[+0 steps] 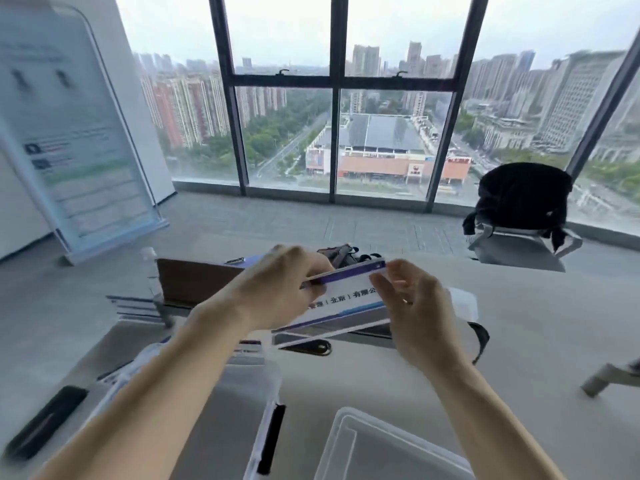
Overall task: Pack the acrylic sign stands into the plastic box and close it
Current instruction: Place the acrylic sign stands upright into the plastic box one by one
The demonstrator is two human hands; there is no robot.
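Both my hands hold one acrylic sign stand point(349, 294) in the air above the grey table, at the middle of the head view. It is clear, with a white card, purple bands and dark printed characters. My left hand point(277, 292) grips its left end from above. My right hand point(412, 306) pinches its right end. Below my left forearm stands the clear plastic box point(242, 393), open, with black latches on its rim. Its clear lid point(374, 448) lies to the right at the bottom edge. More stands point(135, 306) lie stacked at the left.
A brown cardboard box point(194, 282) stands behind my hands on the grey table point(536, 323). A black chair point(523, 209) is at the far right by the window. A roll-up banner point(76, 133) stands at the left. A dark flat object point(41, 424) lies near the table's left edge.
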